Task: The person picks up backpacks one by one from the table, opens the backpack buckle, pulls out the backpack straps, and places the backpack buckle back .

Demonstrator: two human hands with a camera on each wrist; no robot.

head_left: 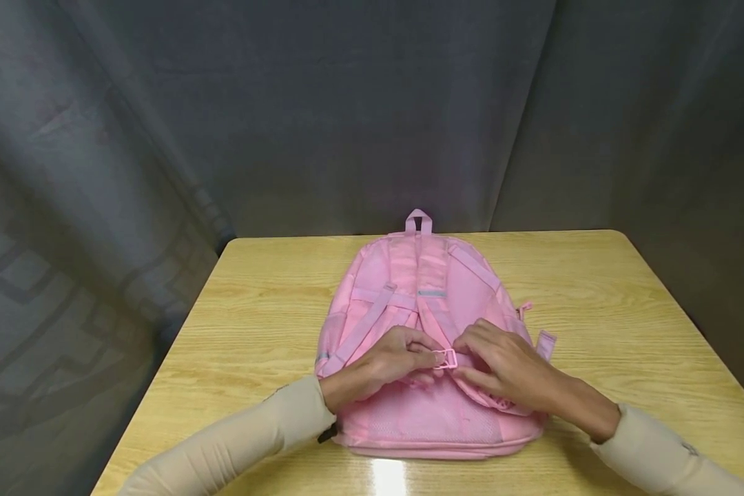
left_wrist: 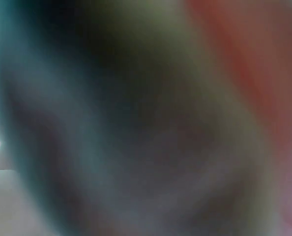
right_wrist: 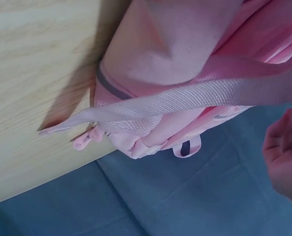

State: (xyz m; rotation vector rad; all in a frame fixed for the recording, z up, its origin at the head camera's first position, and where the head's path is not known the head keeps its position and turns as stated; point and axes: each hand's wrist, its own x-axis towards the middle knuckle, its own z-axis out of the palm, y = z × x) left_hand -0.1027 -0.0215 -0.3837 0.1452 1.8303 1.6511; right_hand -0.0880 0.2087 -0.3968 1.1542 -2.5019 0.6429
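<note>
A pink backpack [head_left: 434,424] lies on the table with its shoulder straps facing up and its top loop [head_left: 418,222] pointing away. Over its lower middle, my left hand [head_left: 390,358] pinches a small pink plastic buckle [head_left: 450,359] between thumb and fingers. My right hand [head_left: 502,362] is just right of the buckle, its fingers curled on a shoulder strap. In the right wrist view, a pale pink webbing strap [right_wrist: 195,97] runs across to the curled fingers of the right hand [right_wrist: 286,157]. The left wrist view is too blurred to show the hand's work.
The wooden table [head_left: 254,296] extends on both sides of the backpack. A loose strap end [head_left: 546,344] and a zipper pull [head_left: 525,307] stick out at the bag's right side. Dark grey curtains [head_left: 347,117] hang behind the table and along its sides.
</note>
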